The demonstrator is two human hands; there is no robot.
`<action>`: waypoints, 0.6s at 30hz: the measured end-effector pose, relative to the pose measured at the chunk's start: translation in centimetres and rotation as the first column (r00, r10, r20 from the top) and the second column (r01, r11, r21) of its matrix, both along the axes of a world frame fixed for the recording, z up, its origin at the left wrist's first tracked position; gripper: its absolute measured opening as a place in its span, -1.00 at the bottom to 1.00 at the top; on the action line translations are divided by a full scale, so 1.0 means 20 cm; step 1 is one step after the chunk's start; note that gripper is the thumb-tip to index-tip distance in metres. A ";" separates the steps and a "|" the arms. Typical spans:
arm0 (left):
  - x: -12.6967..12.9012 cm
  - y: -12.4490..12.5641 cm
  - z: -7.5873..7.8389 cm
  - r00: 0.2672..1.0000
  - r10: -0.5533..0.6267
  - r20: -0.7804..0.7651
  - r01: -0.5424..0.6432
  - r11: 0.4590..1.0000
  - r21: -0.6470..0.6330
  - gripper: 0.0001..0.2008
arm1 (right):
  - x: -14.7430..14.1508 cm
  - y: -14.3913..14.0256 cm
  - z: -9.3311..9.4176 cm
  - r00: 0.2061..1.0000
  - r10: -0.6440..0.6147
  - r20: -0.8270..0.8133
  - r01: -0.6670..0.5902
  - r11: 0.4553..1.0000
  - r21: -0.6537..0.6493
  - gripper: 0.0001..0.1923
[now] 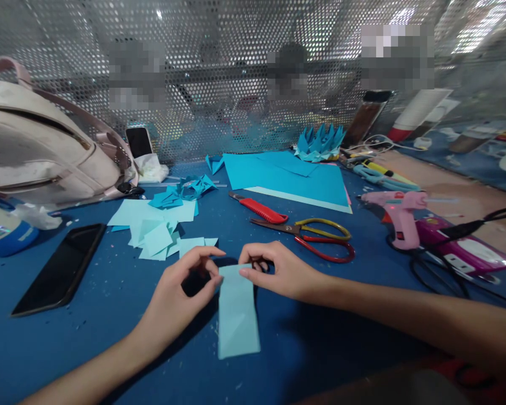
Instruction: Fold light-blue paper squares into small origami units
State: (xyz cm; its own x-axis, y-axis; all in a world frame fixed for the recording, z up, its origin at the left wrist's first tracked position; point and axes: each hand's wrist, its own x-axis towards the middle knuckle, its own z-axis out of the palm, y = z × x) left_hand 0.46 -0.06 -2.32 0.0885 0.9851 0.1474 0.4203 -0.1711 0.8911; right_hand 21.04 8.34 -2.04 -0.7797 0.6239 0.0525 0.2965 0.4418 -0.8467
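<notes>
A pale blue paper strip (237,315), with crease lines across its lower part, is between my hands in front of me. My right hand (276,270) pinches its top edge near the right corner, thumb in front and fingers curled behind. At the strip's upper left edge, the thumb and a bent finger of my left hand (181,281) meet on the paper, while the index finger reaches out above it. Just beyond my left hand lie several cut pale blue paper squares (158,239). Scissors (307,233) with yellow and red handles and a red utility knife (259,209) rest past my right hand.
Folded blue paper pieces (185,191) and blue sheets (278,169) lie farther back, near a spiky folded-paper piece (320,143). A phone (61,267) and backpack (46,140) are left. A pink glue gun (400,214) with cables stands right. Perforated metal panel (219,84) closes the back.
</notes>
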 end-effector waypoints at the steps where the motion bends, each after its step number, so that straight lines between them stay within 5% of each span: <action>1: 0.00 0.00 0.00 1.000 0.016 0.018 -0.016 1.000 -0.001 -0.74 | 0.00 -0.01 0.00 1.000 0.025 0.006 -0.025 0.999 0.028 -0.86; 6: -0.01 0.01 0.00 0.998 0.022 0.057 -0.022 1.000 -0.001 -0.77 | 0.00 -0.03 0.01 0.995 0.092 0.036 -0.096 0.985 0.146 -0.88; 10: 0.00 -0.01 -0.01 0.998 -0.005 0.058 0.009 0.998 -0.070 -0.76 | 0.00 -0.01 0.00 1.000 0.013 0.029 -0.016 0.994 0.107 -0.83; 18: 0.01 -0.02 0.00 0.967 -0.009 -0.255 -0.005 0.998 -0.056 -0.70 | 0.00 0.01 -0.02 0.999 0.018 0.051 -0.021 0.997 0.069 -0.91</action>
